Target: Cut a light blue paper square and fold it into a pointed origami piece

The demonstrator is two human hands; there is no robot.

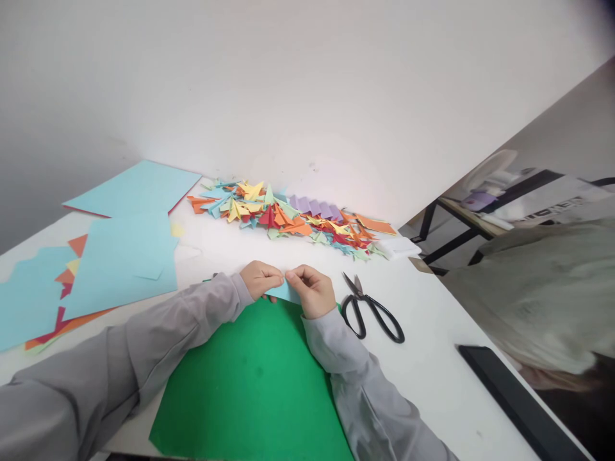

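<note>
My left hand and my right hand meet over the far edge of a green sheet on the white table. Both pinch a small folded piece of light blue paper between thumb and fingers; only a sliver of it shows between the hands. Grey sleeves cover both forearms. Black scissors lie just right of my right hand, blades pointing away from me.
A heap of folded coloured paper shapes lies at the back by the wall. Light blue sheets over orange and red ones cover the left side. A black flat object lies at the right edge. A person in light clothing sits to the right.
</note>
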